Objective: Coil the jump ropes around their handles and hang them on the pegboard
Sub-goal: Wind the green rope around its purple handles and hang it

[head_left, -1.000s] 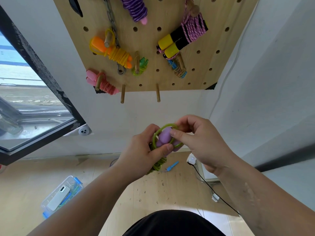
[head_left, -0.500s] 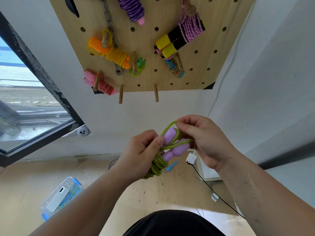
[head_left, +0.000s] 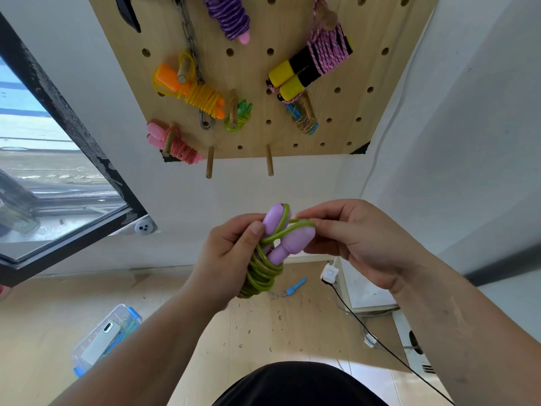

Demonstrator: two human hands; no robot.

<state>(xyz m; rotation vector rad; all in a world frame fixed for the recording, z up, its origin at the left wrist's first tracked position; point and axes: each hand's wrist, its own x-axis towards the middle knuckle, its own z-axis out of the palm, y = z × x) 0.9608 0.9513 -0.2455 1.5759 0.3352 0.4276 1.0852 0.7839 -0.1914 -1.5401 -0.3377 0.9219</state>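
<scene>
A jump rope with two lilac handles (head_left: 288, 240) and a green cord (head_left: 263, 273) coiled round them is held in front of me. My left hand (head_left: 231, 259) grips the coiled bundle, thumb on one handle. My right hand (head_left: 354, 241) pinches a loop of the green cord at the handle tops. Above hangs the wooden pegboard (head_left: 351, 118) with several coiled ropes: orange-yellow (head_left: 199, 92), pink (head_left: 175, 145), purple (head_left: 229, 16), and yellow-black handles with a pink cord (head_left: 310, 71). Two bare pegs (head_left: 209, 162) (head_left: 269, 160) stick out of its bottom row.
An open window (head_left: 67, 183) stands at the left. On the wooden floor lie a clear plastic box (head_left: 105, 341), a small blue handle (head_left: 295, 287), and a white charger with a black cable (head_left: 329, 272). A white wall corner is to the right.
The handles have come up out of my left fist and now show side by side. My right hand has drawn the green loop over their tops. Both hands rose slightly.
</scene>
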